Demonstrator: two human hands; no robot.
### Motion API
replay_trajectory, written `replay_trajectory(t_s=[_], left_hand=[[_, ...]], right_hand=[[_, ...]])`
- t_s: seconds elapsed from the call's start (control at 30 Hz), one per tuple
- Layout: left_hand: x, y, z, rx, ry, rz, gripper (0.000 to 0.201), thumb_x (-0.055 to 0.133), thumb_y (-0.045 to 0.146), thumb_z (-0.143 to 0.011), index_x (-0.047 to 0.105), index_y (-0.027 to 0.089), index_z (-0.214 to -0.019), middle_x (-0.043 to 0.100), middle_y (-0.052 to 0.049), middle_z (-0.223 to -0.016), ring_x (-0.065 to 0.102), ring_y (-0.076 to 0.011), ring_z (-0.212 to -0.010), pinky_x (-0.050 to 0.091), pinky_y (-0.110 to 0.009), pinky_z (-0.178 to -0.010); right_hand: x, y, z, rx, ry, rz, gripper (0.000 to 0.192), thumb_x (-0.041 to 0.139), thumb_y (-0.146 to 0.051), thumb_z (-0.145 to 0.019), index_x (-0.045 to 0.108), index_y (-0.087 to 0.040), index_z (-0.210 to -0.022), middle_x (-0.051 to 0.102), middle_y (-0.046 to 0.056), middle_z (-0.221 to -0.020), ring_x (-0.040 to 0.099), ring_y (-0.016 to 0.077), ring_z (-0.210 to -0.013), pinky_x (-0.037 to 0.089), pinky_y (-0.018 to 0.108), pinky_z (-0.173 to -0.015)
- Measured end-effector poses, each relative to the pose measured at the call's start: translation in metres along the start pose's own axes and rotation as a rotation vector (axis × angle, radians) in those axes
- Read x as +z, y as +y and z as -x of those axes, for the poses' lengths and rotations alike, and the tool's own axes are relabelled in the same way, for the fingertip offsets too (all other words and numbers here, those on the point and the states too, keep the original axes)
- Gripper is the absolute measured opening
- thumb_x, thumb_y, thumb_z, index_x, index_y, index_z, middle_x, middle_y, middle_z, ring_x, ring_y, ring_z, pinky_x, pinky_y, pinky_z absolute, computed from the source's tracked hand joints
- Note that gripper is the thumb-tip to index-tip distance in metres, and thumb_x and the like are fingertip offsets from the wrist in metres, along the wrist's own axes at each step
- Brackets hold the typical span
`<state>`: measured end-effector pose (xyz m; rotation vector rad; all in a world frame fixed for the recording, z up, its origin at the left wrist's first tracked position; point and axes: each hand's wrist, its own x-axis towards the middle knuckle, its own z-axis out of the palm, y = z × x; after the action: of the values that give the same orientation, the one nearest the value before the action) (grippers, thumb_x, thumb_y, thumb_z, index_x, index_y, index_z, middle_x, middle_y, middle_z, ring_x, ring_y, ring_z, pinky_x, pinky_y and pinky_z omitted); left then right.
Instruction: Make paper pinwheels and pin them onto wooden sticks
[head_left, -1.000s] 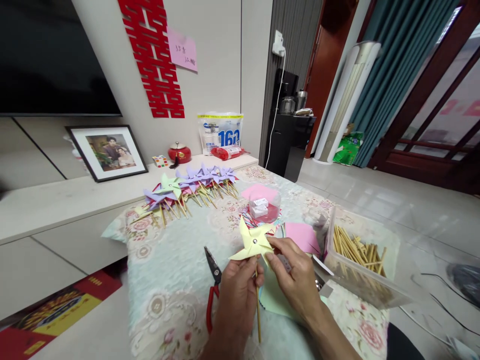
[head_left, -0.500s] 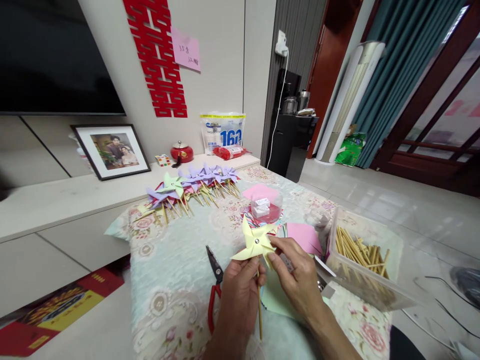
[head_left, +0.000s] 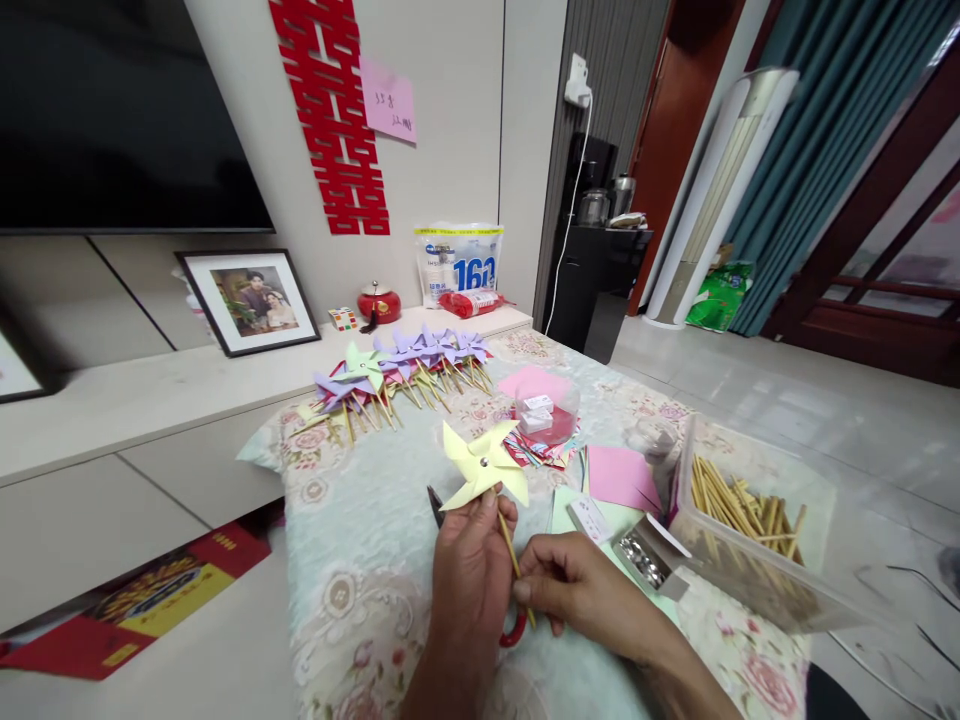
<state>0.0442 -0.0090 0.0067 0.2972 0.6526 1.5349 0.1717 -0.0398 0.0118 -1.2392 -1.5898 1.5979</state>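
Left hand [head_left: 469, 565]: fingers closed around the upper part of a wooden stick [head_left: 516, 568], just under the yellow pinwheel [head_left: 481, 465] pinned at its top. Right hand [head_left: 577, 590]: fingers pinched shut on the lower part of the same stick. Stick tilted, top leaning left; pinwheel held above the counter [head_left: 360, 540], near the middle of its near edge.

Under the hands: red-handled pliers [head_left: 437, 505], mostly hidden, dark tip showing left of the pinwheel. Just right of the right hand: a small open box of metal pins [head_left: 646, 557], lying on pale green paper [head_left: 562, 500]. Pink paper [head_left: 621, 475] beside it. Clear tub of wooden sticks [head_left: 739, 520] at the right edge. Round clear container [head_left: 546, 415] mid-counter on a stack of coloured paper. Row of finished pinwheels [head_left: 405, 365], mostly purple, along the far left edge.
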Motion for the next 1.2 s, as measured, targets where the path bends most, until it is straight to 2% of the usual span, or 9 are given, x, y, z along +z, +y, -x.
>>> replay_trajectory(t_s=[0.1, 0.2, 0.27, 0.33, 0.43, 0.53, 0.7, 0.9, 1.2], left_hand=[[0.001, 0.0, 0.002, -0.006, -0.01, -0.024, 0.035, 0.086, 0.022, -0.06, 0.066, 0.014, -0.088, 0.063, -0.002, -0.085, 0.059, -0.01, -0.072, 0.048, -0.023, -0.071], [0.001, 0.001, 0.005, 0.02, -0.003, -0.086, 0.053, 0.084, 0.025, -0.065, 0.06, 0.016, -0.111, 0.064, -0.008, -0.108, 0.064, -0.0159, -0.089, 0.05, -0.028, -0.08], [0.0, 0.0, 0.005, 0.133, 0.036, -0.203, 0.072, 0.081, 0.026, -0.068, 0.046, 0.022, -0.13, 0.056, -0.012, -0.127, 0.065, -0.0203, -0.1, 0.051, -0.033, -0.085], [-0.003, 0.0, 0.004, 0.33, 0.075, -0.404, 0.079, 0.079, 0.024, -0.069, 0.038, 0.027, -0.136, 0.048, -0.013, -0.137, 0.063, -0.0228, -0.107, 0.051, -0.037, -0.087], [-0.007, 0.002, 0.002, 0.64, 0.098, -0.766, 0.056, 0.077, 0.023, -0.071, 0.052, 0.024, -0.121, 0.046, -0.014, -0.136, 0.056, -0.0271, -0.115, 0.048, -0.043, -0.092], [-0.008, 0.006, 0.003, 0.799, 0.13, -0.995, 0.029, 0.075, 0.026, -0.074, 0.062, 0.021, -0.099, 0.048, -0.013, -0.129, 0.052, -0.0308, -0.119, 0.043, -0.048, -0.099], [-0.008, 0.011, 0.004, 0.847, 0.16, -1.046, 0.016, 0.075, 0.027, -0.076, 0.063, 0.022, -0.085, 0.05, -0.011, -0.121, 0.055, -0.0285, -0.113, 0.043, -0.047, -0.1], [-0.011, 0.01, 0.0, 0.846, 0.171, -1.044, 0.008, 0.072, 0.026, -0.078, 0.066, 0.02, -0.081, 0.054, -0.011, -0.114, 0.058, -0.0265, -0.108, 0.045, -0.042, -0.096], [-0.013, 0.009, -0.001, 0.75, 0.17, -0.972, 0.011, 0.072, 0.03, -0.077, 0.067, 0.02, -0.077, 0.056, -0.01, -0.114, 0.059, -0.0255, -0.107, 0.045, -0.039, -0.097]], right_hand=[[0.002, 0.004, -0.002, 0.011, -0.005, -0.06, 0.023, 0.068, -0.035, -0.08, 0.057, -0.017, -0.072, 0.057, -0.004, -0.058, 0.049, 0.0084, -0.046, 0.035, 0.019, -0.046], [0.001, 0.008, -0.004, -0.006, 0.008, -0.111, 0.027, 0.068, -0.04, -0.081, 0.057, -0.017, -0.074, 0.06, -0.003, -0.059, 0.051, 0.0086, -0.045, 0.034, 0.019, -0.045], [-0.001, 0.009, -0.004, -0.019, 0.043, -0.118, 0.03, 0.068, -0.044, -0.082, 0.057, -0.017, -0.074, 0.062, -0.001, -0.061, 0.052, 0.0086, -0.045, 0.033, 0.02, -0.045], [-0.003, 0.009, -0.004, -0.022, 0.066, -0.103, 0.031, 0.068, -0.044, -0.082, 0.057, -0.016, -0.074, 0.062, -0.002, -0.06, 0.052, 0.0085, -0.045, 0.033, 0.02, -0.045], [-0.003, 0.007, -0.002, -0.013, 0.053, -0.078, 0.027, 0.068, -0.04, -0.082, 0.056, -0.017, -0.074, 0.059, -0.003, -0.058, 0.051, 0.0089, -0.045, 0.034, 0.02, -0.046], [-0.001, 0.006, -0.001, -0.012, 0.027, -0.05, 0.024, 0.066, -0.037, -0.084, 0.057, -0.017, -0.074, 0.06, -0.003, -0.059, 0.052, 0.0096, -0.047, 0.036, 0.02, -0.048], [0.001, 0.006, 0.0, -0.028, 0.014, -0.004, 0.019, 0.062, -0.031, -0.085, 0.056, -0.017, -0.075, 0.058, -0.004, -0.059, 0.052, 0.0094, -0.049, 0.035, 0.021, -0.05], [0.001, 0.004, 0.001, -0.038, 0.0, 0.014, 0.02, 0.063, -0.031, -0.085, 0.055, -0.017, -0.072, 0.055, -0.005, -0.057, 0.051, 0.0095, -0.049, 0.033, 0.021, -0.05], [0.002, 0.001, 0.002, -0.046, 0.01, 0.045, 0.019, 0.062, -0.028, -0.085, 0.054, -0.018, -0.071, 0.052, -0.006, -0.055, 0.05, 0.0098, -0.049, 0.033, 0.021, -0.051]])
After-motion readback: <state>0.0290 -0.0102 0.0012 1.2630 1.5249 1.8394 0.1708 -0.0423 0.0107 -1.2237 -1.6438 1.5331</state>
